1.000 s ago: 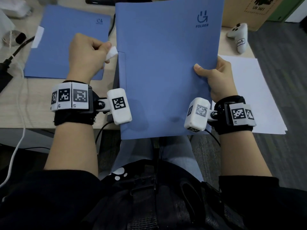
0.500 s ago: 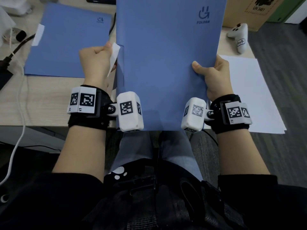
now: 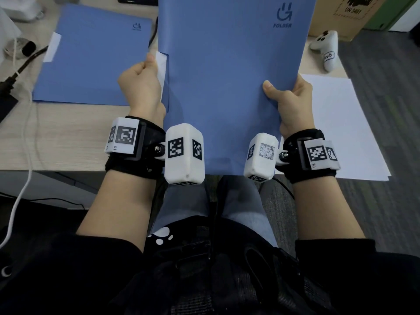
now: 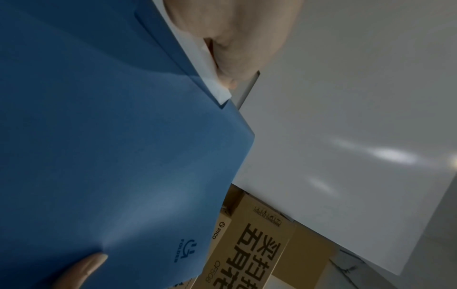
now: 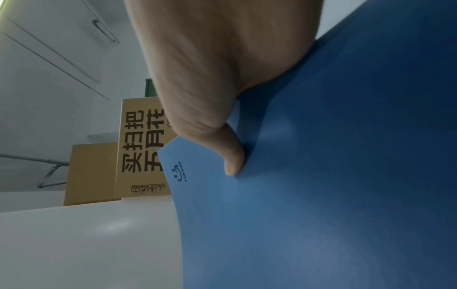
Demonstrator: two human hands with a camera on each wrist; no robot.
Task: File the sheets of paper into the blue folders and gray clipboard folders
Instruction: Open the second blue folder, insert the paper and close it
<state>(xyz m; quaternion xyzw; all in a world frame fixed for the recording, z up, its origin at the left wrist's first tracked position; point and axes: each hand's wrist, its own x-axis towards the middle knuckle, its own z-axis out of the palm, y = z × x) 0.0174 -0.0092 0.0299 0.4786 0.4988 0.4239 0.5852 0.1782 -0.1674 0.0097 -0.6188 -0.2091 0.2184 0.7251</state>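
Folders come first: one blue folder (image 3: 91,57) lies shut on the desk (image 3: 56,137) at the left, likely done. The left hand (image 3: 141,87) pinches a white tab (image 3: 161,64) on the folder in the middle (image 3: 227,87), held up. The right hand (image 3: 293,103) grips its other edge. More paper (image 3: 341,123) waits on the right, so filing is not finished.

Blue folder (image 3: 227,87) held upright, closed; second blue folder (image 3: 95,60) flat on desk.
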